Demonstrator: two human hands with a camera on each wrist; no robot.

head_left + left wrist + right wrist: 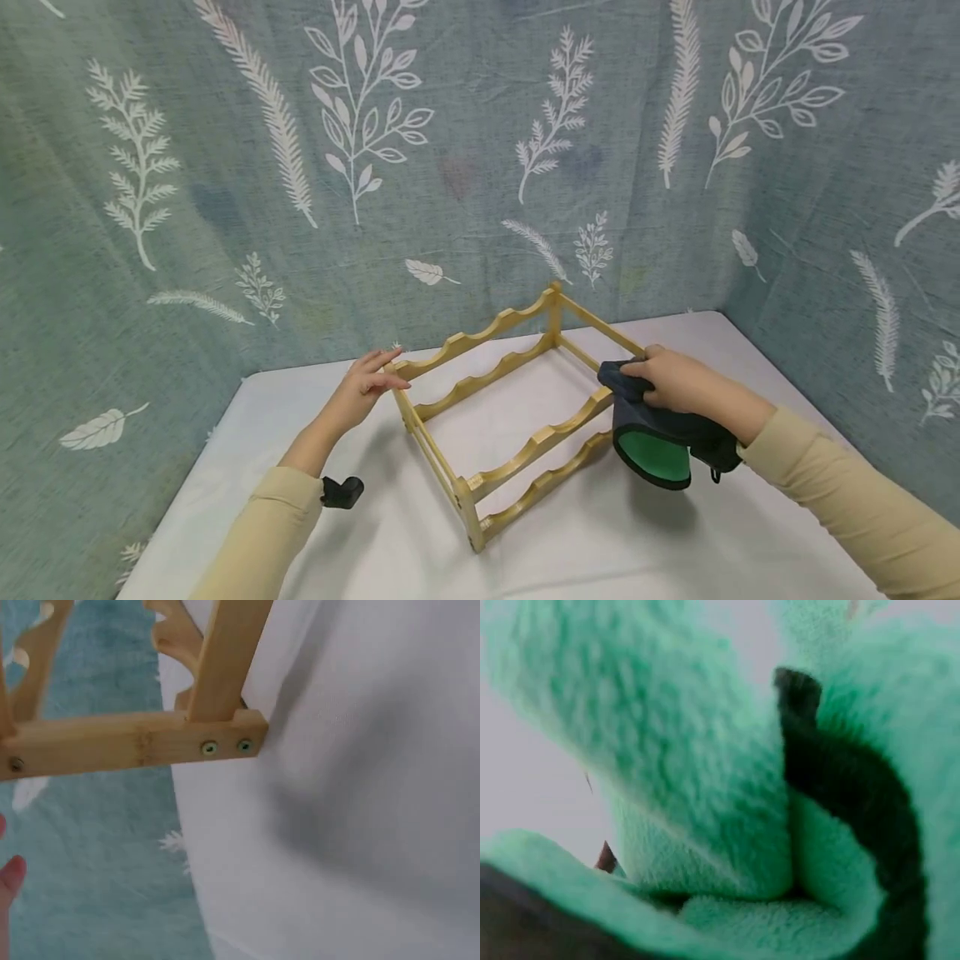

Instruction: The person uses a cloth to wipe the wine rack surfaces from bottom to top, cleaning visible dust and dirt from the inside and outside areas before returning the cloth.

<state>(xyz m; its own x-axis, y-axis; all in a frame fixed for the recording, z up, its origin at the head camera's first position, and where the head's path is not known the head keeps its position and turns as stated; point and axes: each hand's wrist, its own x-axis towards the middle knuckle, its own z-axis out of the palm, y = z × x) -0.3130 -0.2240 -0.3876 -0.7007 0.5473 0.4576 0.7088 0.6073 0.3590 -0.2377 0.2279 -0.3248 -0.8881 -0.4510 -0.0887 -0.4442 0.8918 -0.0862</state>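
Observation:
A light wooden rack (543, 440) with scalloped rails, like a wine rack, sits on the white-covered table. At its left end, my left hand (366, 385) hovers by the top corner with fingers loosely extended; whether they touch the wood I cannot tell. In the left wrist view, the rack's end post (90, 746) shows two screws near one tip. My right hand (678, 379) grips a navy cloth piece (633, 410) with green fleecy lining and black edging at the rack's right end. Folds of that lining (667, 750) fill the right wrist view, hiding my fingers.
A white cloth (570, 533) covers the table. Teal curtains (465, 183) with white leaf prints hang behind it and on both sides. A small black wrist device (342, 492) juts out beside my left sleeve.

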